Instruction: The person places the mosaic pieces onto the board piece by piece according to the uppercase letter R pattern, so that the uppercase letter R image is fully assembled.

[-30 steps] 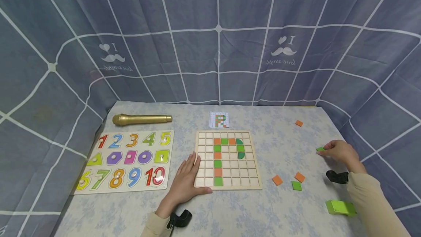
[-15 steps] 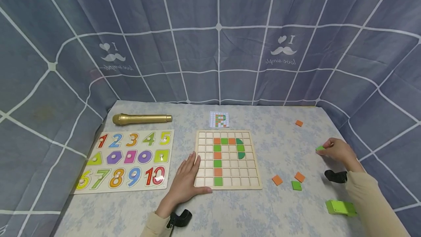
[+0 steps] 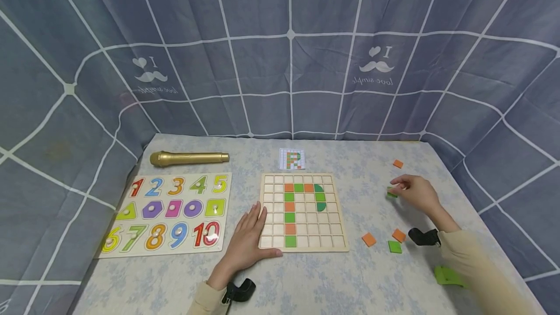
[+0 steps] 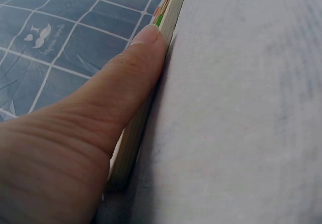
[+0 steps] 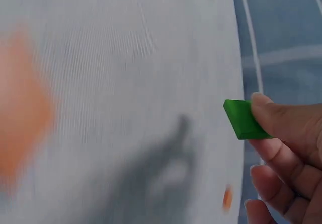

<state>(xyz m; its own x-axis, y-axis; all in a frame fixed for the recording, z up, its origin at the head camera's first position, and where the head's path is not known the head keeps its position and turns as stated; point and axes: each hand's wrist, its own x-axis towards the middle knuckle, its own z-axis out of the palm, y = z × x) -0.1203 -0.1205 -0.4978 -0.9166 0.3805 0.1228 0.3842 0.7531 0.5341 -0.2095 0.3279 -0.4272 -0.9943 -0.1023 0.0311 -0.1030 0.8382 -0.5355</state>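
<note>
My right hand (image 3: 417, 193) pinches a small green square tile (image 5: 243, 120) between thumb and fingertips, raised over the right part of the table. A wooden grid board (image 3: 341, 227) lies in the middle, with orange, green and dark green rounded tiles set in its cells. At the board's front left corner rests my left hand (image 3: 246, 243). Its fingers lie straight along the left side, and the thumb (image 4: 123, 80) lies along the front edge. Two orange tiles (image 3: 369, 239) and a green tile (image 3: 395, 247) lie right of the board; another orange tile (image 3: 397, 164) is farther back.
A small card (image 3: 283, 159) with a coloured letter R pattern lies behind the board. On the left are a number puzzle board (image 3: 164, 222) and a gold microphone (image 3: 188, 158). A light green block (image 3: 447, 276) sits at the front right, partly behind the right sleeve.
My right hand has moved left, towards the board, carrying the green tile from the table's right side. My left hand and the board have stayed in place.
</note>
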